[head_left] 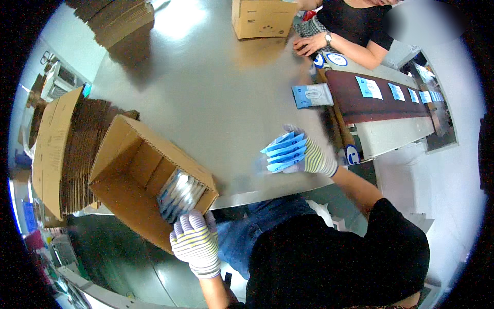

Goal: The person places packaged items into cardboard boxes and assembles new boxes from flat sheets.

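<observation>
My right hand (314, 155), in a striped knit glove, grips a small stack of soft blue packets (286, 152) just over the table near its front edge. To the left, an open cardboard box (128, 193) lies tilted with its mouth facing me. Several silvery-blue packets (180, 195) stand in a row inside it, against the right wall. My left hand (196, 243), gloved the same way, holds the near rim of that box, its fingers beside the packets; the fingertips are partly hidden. One loose blue-and-white packet (313, 96) rests on the table beside the conveyor.
A conveyor (381, 98) with a dark red belt carries spaced packets at right. Flattened cartons (62, 154) are stacked at left, more (116, 23) at far left. Across the metal table (206, 98), a co-worker's hand (310, 45) rests near another carton (265, 19).
</observation>
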A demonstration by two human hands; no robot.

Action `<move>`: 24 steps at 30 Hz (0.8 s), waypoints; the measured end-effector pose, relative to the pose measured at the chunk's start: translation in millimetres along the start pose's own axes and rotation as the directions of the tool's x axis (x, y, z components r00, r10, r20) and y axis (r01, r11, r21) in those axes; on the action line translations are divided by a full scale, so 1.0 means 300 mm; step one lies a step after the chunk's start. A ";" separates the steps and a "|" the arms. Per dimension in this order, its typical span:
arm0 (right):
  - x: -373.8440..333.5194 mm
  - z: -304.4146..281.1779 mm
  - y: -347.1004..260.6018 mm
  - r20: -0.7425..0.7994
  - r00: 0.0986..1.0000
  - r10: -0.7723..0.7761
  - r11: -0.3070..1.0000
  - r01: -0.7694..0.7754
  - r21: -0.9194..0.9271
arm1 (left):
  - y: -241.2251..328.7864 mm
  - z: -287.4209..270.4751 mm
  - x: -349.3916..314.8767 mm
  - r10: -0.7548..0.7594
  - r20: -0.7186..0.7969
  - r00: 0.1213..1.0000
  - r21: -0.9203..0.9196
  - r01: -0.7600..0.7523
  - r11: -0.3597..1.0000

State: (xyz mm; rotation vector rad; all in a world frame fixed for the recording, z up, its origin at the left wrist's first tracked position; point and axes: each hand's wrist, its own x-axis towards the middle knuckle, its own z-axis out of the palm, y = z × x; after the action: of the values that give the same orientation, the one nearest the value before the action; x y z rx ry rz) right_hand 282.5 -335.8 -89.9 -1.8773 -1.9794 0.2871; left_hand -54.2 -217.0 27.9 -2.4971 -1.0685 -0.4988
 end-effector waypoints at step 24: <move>0.570 -0.036 -0.789 0.341 0.799 -0.495 0.747 0.592 -0.304 | 0.048 -0.041 -0.079 0.172 0.026 0.985 -0.033 -0.171 0.985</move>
State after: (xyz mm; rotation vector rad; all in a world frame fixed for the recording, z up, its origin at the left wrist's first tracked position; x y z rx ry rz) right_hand 68.5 -186.6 41.3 -1.3949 -2.8296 -0.0789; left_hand -61.0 -246.4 24.9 -2.6007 -0.8510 -0.4329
